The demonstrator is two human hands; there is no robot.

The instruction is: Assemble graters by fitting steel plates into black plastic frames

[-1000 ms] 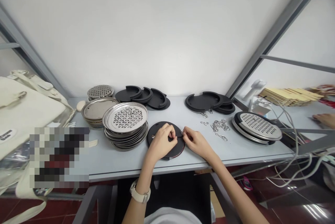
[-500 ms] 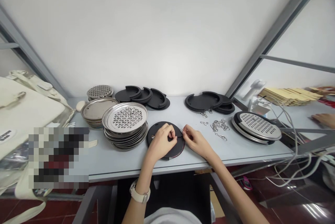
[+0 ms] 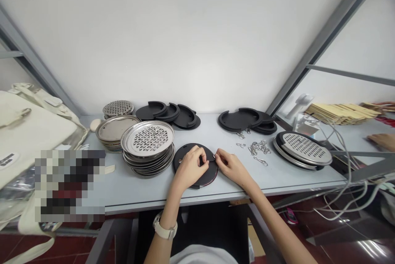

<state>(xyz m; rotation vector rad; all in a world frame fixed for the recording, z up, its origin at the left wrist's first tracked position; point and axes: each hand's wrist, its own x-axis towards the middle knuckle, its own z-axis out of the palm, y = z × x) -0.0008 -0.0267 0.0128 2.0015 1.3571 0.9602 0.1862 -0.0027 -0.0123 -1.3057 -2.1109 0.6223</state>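
A round black plastic disc [image 3: 211,175] lies flat near the front of the table, its lower right edge reddish. My left hand [image 3: 193,165] rests on top of it, thumb and index finger curled into a pinch; whatever is between their tips is hidden. At the disc's right edge, my right hand [image 3: 230,165] pinches a small metal wire clip [image 3: 214,156], mostly covered by the fingers. Several similar wire clips [image 3: 259,147] lie loose to the right. Left of the disc stands a stack of metal plates topped by a round grater plate [image 3: 151,138].
Behind are black holders with raised rims [image 3: 185,116], and more black holders [image 3: 239,120] at back right. Thin metal discs [image 3: 119,127] are stacked at left. Assembled graters [image 3: 305,149] lie at right, near white cables [image 3: 348,165]. A cream bag [image 3: 33,132] borders the left. Another person's hand [image 3: 382,140] shows far right.
My right fingertips shift very slightly with the wire clip at the disc's edge. My left hand and the disc stay in place.
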